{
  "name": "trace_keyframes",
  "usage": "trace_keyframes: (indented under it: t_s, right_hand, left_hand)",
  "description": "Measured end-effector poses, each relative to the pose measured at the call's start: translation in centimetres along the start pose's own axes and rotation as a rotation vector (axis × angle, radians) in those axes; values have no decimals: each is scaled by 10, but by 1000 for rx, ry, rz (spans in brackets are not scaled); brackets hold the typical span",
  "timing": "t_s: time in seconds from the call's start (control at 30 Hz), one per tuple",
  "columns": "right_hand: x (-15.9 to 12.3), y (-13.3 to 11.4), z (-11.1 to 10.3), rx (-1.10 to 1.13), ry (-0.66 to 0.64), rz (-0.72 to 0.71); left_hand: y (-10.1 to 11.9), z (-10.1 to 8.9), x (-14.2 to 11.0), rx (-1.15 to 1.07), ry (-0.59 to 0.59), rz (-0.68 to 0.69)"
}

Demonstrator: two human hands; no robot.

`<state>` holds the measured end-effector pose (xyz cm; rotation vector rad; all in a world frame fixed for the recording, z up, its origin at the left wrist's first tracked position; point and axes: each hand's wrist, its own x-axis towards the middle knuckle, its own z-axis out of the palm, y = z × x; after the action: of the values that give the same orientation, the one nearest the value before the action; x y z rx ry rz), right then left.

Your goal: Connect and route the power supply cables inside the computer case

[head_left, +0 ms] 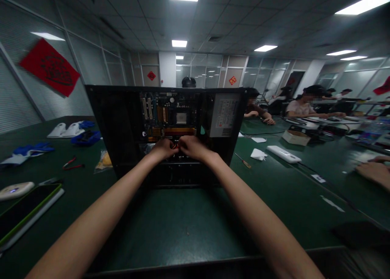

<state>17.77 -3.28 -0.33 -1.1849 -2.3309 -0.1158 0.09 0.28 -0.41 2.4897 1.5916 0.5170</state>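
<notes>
An opened black computer case stands on the green table in front of me, its inside facing me. Within it I see a motherboard with a square processor, and a silver power supply at the upper right. Both hands reach into the lower middle of the case, below the orange and yellow slots. My left hand is closed in a pinch, and my right hand is closed close beside it. A small reddish bit shows between the fingers, too small to name.
On the left lie a phone, red-handled pliers, blue gloves and a bagged yellow item. To the right are a screwdriver, a white power strip and a small box. Other people sit farther right; one person's hand rests nearby.
</notes>
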Motion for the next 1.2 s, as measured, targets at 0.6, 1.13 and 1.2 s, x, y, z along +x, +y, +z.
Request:
trace_keyframes:
  t_s: [0.6,1.13,1.2]
  right_hand:
    - [4,7,9,-102,-44,192]
    - [8,-4,-1,-306,-103,158]
    - [10,-3,-1,-311,-99,157]
  left_hand:
    - [-1,-1,1,19,38,10]
    - [1,1,4,-11,61,11]
    - [2,0,3,-32,59,17]
